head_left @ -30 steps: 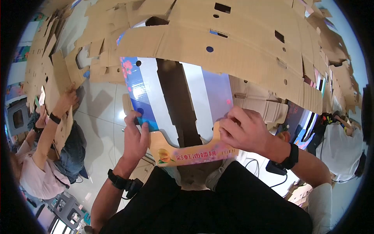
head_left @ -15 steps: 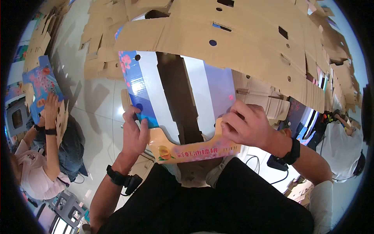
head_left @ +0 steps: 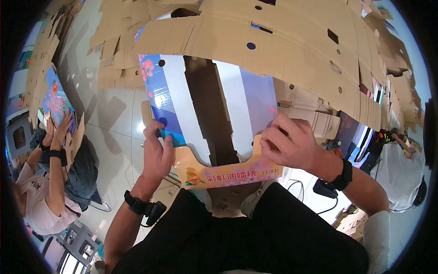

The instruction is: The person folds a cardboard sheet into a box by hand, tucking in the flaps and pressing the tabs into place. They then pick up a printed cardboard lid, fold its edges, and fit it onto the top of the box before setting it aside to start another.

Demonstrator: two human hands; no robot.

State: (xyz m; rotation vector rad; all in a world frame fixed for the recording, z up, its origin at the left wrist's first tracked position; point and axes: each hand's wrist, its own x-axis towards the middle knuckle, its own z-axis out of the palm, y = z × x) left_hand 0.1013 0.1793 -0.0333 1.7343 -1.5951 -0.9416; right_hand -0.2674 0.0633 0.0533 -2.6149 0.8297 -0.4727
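A printed cardboard box blank [head_left: 156, 98], blue, white and lilac with pink flowers, lies before me above my knees. Its near edge is an orange panel [head_left: 230, 179] with a peach picture and Chinese lettering, folded at an angle to the rest. On the left edge, where blue meets orange, my left hand [head_left: 158, 153] is closed with thumb and fingers pinching the card. My right hand [head_left: 290, 144] grips the right corner of the panel, fingers curled over it. A long dark opening [head_left: 211, 107] runs down the middle of the blank. Plain brown cardboard [head_left: 255, 34] covers its far end.
Flat brown cardboard [head_left: 119, 61] is spread beyond and to the left. A person [head_left: 41, 187] on the left handles a blue printed sheet [head_left: 57, 100]. Another person in white [head_left: 396, 171] is at the far right. Grey plastic stools [head_left: 78, 244] stand lower left.
The box blank has shifted very slightly, its orange panel a little higher in view. My grip stays the same. The person on the left has moved their hands and the blue sheet.
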